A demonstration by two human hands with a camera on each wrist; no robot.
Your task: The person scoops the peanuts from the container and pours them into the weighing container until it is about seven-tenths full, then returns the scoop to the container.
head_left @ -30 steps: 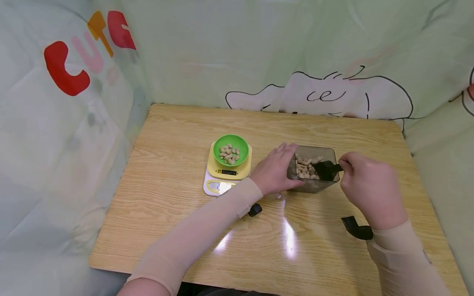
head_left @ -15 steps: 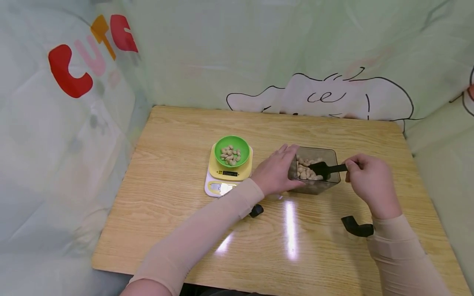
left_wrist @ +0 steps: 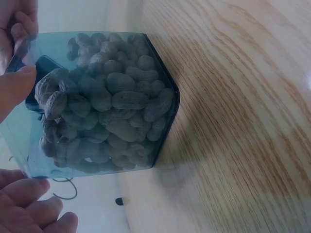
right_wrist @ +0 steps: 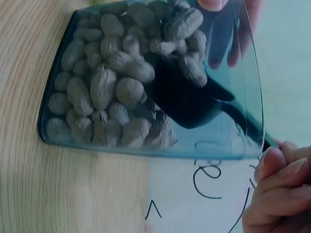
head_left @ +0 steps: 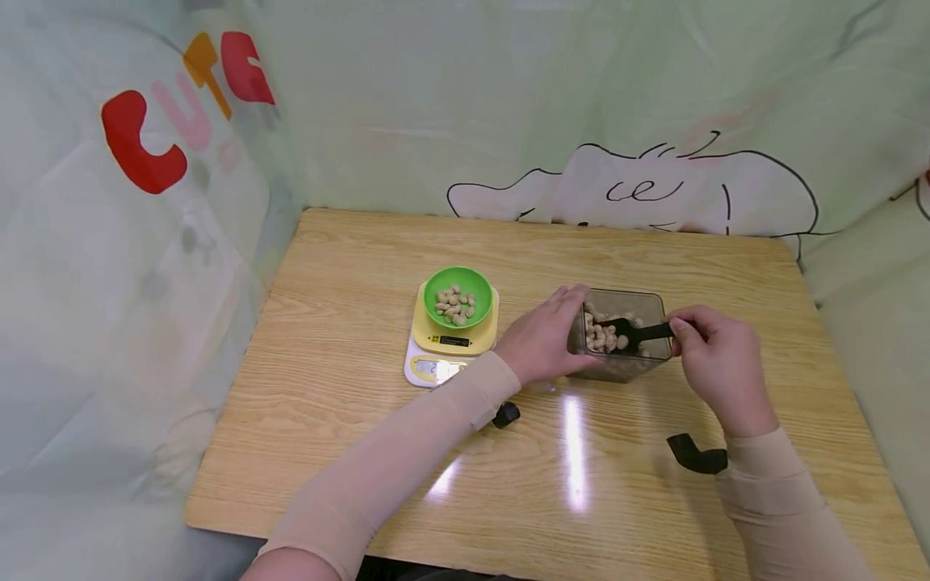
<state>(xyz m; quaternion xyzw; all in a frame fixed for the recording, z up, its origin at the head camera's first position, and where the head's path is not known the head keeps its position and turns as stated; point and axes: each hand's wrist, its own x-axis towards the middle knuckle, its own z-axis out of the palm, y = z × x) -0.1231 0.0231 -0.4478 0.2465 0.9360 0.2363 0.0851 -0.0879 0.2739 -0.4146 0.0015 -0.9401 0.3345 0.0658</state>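
Across a see-through grey plastic container (head_left: 617,369), my left hand (head_left: 534,343) holds the left end, thumb on the near wall and fingers at the far one. Unshelled peanuts (head_left: 599,335) fill its lower part, heaped toward the left. My right hand (head_left: 722,363) pinches the handle of a black scoop (head_left: 650,332) at the container's right rim. In the right wrist view the scoop's bowl (right_wrist: 182,97) sits among the peanuts, with a few above its edge. Left of my left hand, a green bowl (head_left: 468,280) with several peanuts stands on a yellow-and-white kitchen scale (head_left: 479,342).
The wooden table (head_left: 334,323) carries the scale and container. Fabric walls (head_left: 363,121) with letters and a line drawing stand behind and at both sides. Black strap-like pieces (head_left: 697,454) show by both wrists. The scale's display (head_left: 439,369) is partly washed out by glare.
The scoop has first drawn level, then moved lower and left into the peanuts. My right hand has come nearer the container's rim. My left hand keeps its hold on the container.
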